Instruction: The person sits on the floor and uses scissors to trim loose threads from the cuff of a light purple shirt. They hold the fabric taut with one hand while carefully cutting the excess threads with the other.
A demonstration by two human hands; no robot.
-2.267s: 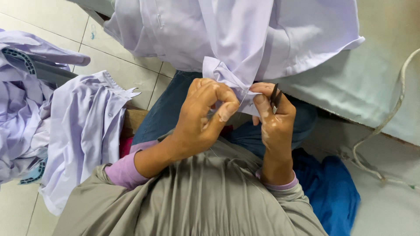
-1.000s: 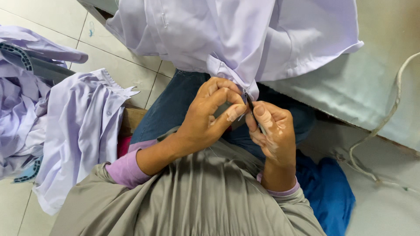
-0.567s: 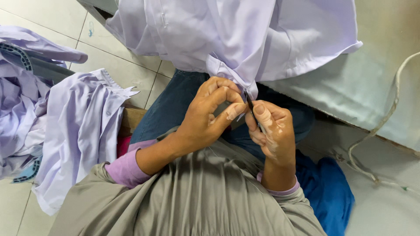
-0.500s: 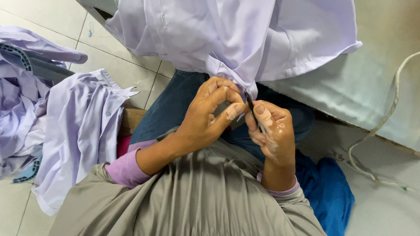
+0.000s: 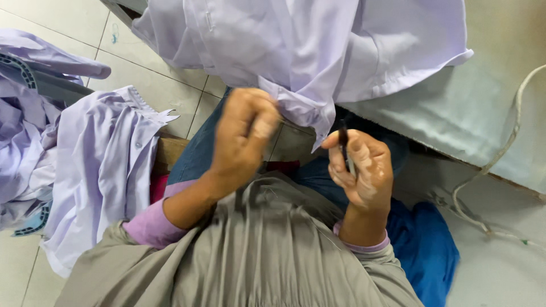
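Pinching a folded corner of the pale lilac cotton shirt [image 5: 296, 51], the left hand [image 5: 242, 136] has its fingers closed on the cloth above the lap. The right hand [image 5: 361, 167] curls shut around a small dark tool [image 5: 344, 142], perhaps thread snips. The shirt looks light and limp, best held near its stitched hem. More lilac garments [image 5: 96, 165] are heaped left; a white cable [image 5: 500, 153] trails right.

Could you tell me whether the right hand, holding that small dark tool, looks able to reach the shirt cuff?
Probably yes: the right hand sits just below the cuff, with nothing between them.
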